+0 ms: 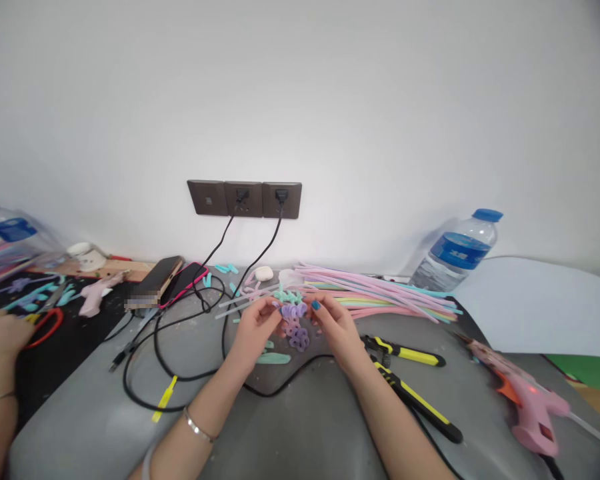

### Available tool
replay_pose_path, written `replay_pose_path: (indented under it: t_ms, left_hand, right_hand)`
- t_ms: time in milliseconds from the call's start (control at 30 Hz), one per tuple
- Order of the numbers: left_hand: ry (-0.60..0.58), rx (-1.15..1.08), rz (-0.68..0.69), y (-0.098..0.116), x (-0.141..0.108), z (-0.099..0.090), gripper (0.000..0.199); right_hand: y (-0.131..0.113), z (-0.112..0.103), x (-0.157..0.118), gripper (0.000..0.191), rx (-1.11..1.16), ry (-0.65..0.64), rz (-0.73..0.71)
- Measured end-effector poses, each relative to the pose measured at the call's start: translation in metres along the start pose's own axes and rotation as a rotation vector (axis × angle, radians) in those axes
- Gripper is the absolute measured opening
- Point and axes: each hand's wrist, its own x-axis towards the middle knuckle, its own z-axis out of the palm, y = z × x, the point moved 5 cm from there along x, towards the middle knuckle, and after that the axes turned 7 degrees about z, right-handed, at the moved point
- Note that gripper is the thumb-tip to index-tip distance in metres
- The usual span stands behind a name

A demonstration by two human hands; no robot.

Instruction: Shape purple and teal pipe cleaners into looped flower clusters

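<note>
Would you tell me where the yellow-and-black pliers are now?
In the head view, the pliers lie on the grey table, right of centre, between the right forearm and the nearer pink glue gun.

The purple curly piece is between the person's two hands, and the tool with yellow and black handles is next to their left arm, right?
Not quite: the tool with yellow and black handles is next to their right arm, as the head view shows. The purple curly piece is indeed between their left hand and right hand.
</note>
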Motion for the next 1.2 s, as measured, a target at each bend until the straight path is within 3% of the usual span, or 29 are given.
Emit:
replay_pose_path:
  t_ms: [333, 800, 1033, 1200]
  left_hand:
    - [-0.033, 0.104, 0.068, 0.005, 0.001, 0.000, 0.019]
    - [-0.024, 0.106, 0.105, 0.004, 0.000, -0.001, 0.021]
    - [-0.043, 0.225, 0.151, 0.005, 0.000, 0.000, 0.015]
    - [-0.047, 0.361, 0.283, 0.013, -0.002, 0.000, 0.006]
  right_hand:
    - [-0.012, 0.003, -0.002, 0.026, -0.001, -0.026, 0.013]
    - [-0.004, 0.006, -0.001, 0.025, 0.054, -0.108, 0.110]
    - [-0.007, 0.011, -0.004, 0.027, 0.020, -0.052, 0.013]
    - [-0.007, 0.015, -0.007, 0.025, -0.001, -0.049, -0.013]
